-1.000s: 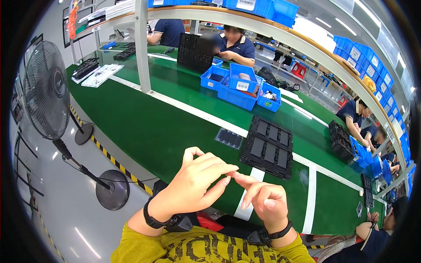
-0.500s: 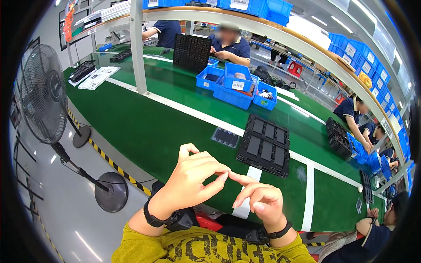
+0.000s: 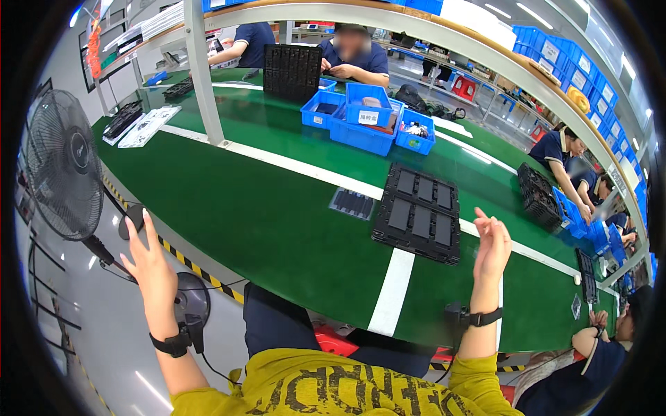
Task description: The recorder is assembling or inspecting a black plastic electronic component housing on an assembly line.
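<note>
Head view shows left hand [image 3: 152, 269] and right hand [image 3: 492, 254], earlier touching, separated, grips apart.

1. Can see only part of the yellow shirt [image 3: 361, 381], cut off by the lower edge.
2. Can follow the dark trousers [image 3: 277, 315] only as far as the green table [image 3: 250, 208], hidden beneath it.
3. Cannot separate every finger of the right hand [image 3: 492, 249], overlapping and turned edge-on.
4. Can make out only part of the fan base [image 3: 198, 295] behind the left forearm [image 3: 165, 315].
5. Cannot identify the parts in 1 blue bin [image 3: 416, 144], too small to tell.
6. Cannot see the face of the co-worker [image 3: 368, 59] opposite, blurred over.
7. Cannot see the head of 1 other person [image 3: 257, 45], hidden by the shelf [image 3: 277, 14].
</note>
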`<state>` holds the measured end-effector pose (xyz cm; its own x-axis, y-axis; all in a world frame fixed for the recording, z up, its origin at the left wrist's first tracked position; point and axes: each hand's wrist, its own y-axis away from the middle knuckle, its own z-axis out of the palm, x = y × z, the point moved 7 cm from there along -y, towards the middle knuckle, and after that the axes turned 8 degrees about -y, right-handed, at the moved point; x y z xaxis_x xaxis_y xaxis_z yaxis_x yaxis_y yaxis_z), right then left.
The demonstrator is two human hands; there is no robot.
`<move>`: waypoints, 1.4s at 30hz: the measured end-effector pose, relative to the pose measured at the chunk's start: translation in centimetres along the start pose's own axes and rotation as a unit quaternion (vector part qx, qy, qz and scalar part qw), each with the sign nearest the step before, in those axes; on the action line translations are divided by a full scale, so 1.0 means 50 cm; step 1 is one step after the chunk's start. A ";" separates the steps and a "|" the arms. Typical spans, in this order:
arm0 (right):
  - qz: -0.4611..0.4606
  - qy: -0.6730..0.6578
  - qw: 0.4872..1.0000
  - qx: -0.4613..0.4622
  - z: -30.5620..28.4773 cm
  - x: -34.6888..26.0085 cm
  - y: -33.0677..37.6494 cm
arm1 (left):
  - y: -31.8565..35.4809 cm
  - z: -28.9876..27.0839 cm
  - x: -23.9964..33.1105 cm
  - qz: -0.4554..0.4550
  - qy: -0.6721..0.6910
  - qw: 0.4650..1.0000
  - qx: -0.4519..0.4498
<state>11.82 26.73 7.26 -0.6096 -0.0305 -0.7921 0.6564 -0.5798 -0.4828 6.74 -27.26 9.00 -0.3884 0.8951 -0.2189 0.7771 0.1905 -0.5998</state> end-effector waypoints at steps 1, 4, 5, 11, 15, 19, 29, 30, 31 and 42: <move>0.003 0.006 0.999 0.035 -0.030 0.017 -0.011 | -0.001 0.012 -0.012 -0.013 0.047 0.998 -0.030; 0.021 0.042 0.995 0.088 -0.084 0.077 -0.034 | -0.002 0.068 0.008 -0.002 0.044 0.957 -0.286; 0.032 0.078 0.988 0.130 -0.101 0.092 -0.035 | -0.001 0.060 0.021 0.000 0.043 0.958 -0.283; 0.070 0.128 0.978 0.146 -0.133 0.184 -0.041 | -0.011 -0.046 0.172 0.145 0.459 0.870 -0.107; 0.040 0.152 0.972 0.172 -0.172 0.195 -0.067 | -0.014 -0.113 0.343 0.306 0.591 0.744 -0.052; 0.079 0.155 0.967 0.184 -0.188 0.214 -0.040 | -0.013 -0.077 0.528 0.175 0.821 0.461 -0.287; 0.125 0.069 0.970 0.199 -0.198 0.230 -0.030 | -0.029 0.117 0.710 0.015 0.810 0.519 -0.272; 0.113 0.047 0.969 0.215 -0.194 0.229 -0.032 | -0.033 0.106 0.703 0.067 0.791 0.555 -0.250; 0.100 0.024 0.967 0.234 -0.195 0.226 -0.032 | -0.033 0.088 0.699 0.122 0.768 0.586 -0.228; 0.159 0.077 0.967 0.185 -0.179 0.233 -0.024 | 0.090 0.006 0.763 0.381 0.656 0.565 -0.326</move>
<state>7.90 34.38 -4.74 -0.3114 -0.1506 -0.9383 0.5791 -0.8129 -0.0618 -4.73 7.64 -2.29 0.5504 0.2651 0.7917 0.6546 -0.7256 -0.2122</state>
